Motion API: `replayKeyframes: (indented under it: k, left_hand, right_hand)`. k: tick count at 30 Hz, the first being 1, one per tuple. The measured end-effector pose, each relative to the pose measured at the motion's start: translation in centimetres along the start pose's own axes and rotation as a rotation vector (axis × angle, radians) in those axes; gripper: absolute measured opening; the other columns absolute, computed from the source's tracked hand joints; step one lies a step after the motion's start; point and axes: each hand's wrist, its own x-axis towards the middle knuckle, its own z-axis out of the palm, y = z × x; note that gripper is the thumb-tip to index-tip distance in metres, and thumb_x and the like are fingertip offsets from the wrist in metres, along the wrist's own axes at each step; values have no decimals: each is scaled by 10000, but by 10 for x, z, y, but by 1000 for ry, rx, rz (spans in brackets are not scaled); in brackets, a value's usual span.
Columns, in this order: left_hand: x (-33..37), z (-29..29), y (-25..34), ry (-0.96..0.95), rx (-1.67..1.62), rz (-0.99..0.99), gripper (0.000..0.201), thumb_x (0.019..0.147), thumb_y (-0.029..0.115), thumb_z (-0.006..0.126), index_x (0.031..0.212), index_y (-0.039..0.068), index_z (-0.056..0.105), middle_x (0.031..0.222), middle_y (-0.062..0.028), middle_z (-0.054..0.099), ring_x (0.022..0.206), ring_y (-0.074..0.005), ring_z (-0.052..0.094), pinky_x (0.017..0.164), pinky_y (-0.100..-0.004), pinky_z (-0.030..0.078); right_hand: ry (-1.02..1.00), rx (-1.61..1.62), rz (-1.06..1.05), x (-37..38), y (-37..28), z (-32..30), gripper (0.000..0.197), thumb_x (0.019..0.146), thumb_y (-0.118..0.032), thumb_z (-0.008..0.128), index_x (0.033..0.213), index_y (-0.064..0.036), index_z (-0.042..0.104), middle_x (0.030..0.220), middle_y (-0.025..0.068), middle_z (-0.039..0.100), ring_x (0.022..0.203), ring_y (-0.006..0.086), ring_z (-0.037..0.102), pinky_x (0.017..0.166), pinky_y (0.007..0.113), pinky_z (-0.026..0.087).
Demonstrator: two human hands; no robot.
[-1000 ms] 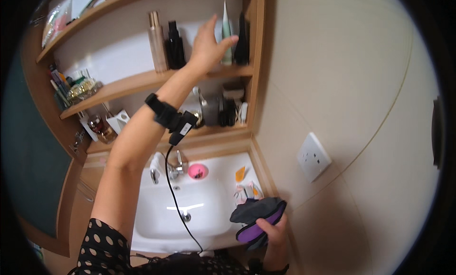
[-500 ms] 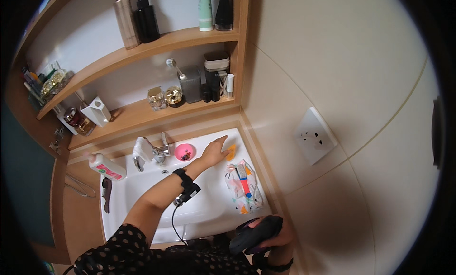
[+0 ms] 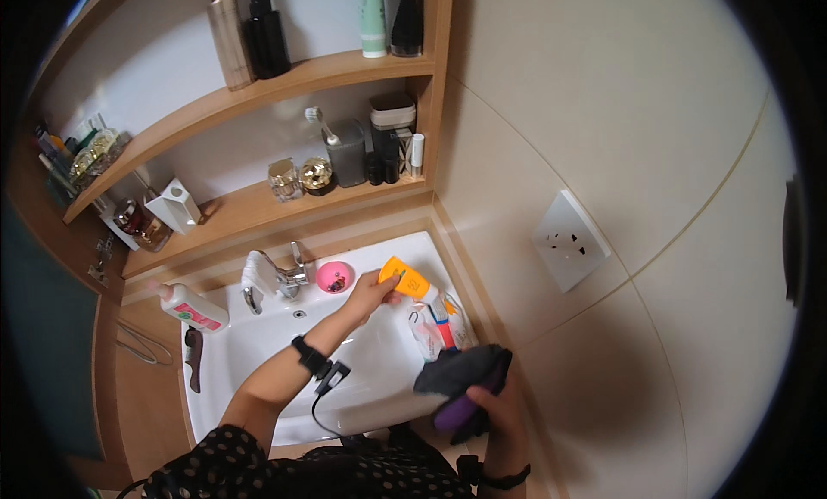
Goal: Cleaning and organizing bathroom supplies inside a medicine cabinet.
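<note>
Above the right rim of the white sink (image 3: pixel 362 391), my left hand (image 3: pixel 369 296) is closed round a yellow-orange squeeze tube (image 3: pixel 408 279) with a pale cap. The cap end points to the lower right, toward a blue-and-red brush (image 3: pixel 444 331) lying on a patterned soft packet (image 3: pixel 424 328). My right hand (image 3: pixel 500 411), at the sink's near right corner, grips a soft dark grey and purple item (image 3: pixel 461 374); its exact kind is unclear. That item covers the packet's lower part.
A chrome faucet (image 3: pixel 289 275) and a pink bowl (image 3: pixel 334 277) with small things in it stand at the back rim. To the left are a white pump bottle (image 3: pixel 196 308) and a dark comb (image 3: pixel 194 361). Wooden shelves (image 3: pixel 250 208) with jars and bottles overhang the sink.
My left hand has picked up the orange tube from the sink's right rim and drawn it back toward me. The dark item in my right hand has risen and turned, showing more purple.
</note>
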Motion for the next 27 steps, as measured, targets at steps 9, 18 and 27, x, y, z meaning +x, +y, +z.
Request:
replayKeyframes:
  k: [9,18,27]
  left_hand:
    - [-162,4,36,-2,-612,-84,235,990,168,418,1158,36,515,926,-41,618,825,-81,616,693,-200,543]
    - [-223,-38,37,-28,-676,149,372,1013,221,387,1303,-6,443,1196,-106,574,1103,-183,559,1000,-326,435]
    - [-268,-71,47,-21,-666,315,400,1016,235,376,1303,-37,429,1222,-124,560,1132,-223,558,1012,-345,423]
  right_hand:
    - [-94,-952,-743,44,45,117,544,726,30,628,1254,-88,565,1151,179,563,1042,322,551,888,384,450]
    - [-68,-1172,-797,31,70,170,595,679,34,592,1250,-133,583,1183,200,537,1014,381,520,869,449,435]
    - [-53,-1127,-817,23,64,200,532,712,-16,577,1237,-100,595,1187,175,553,1000,359,501,902,418,412]
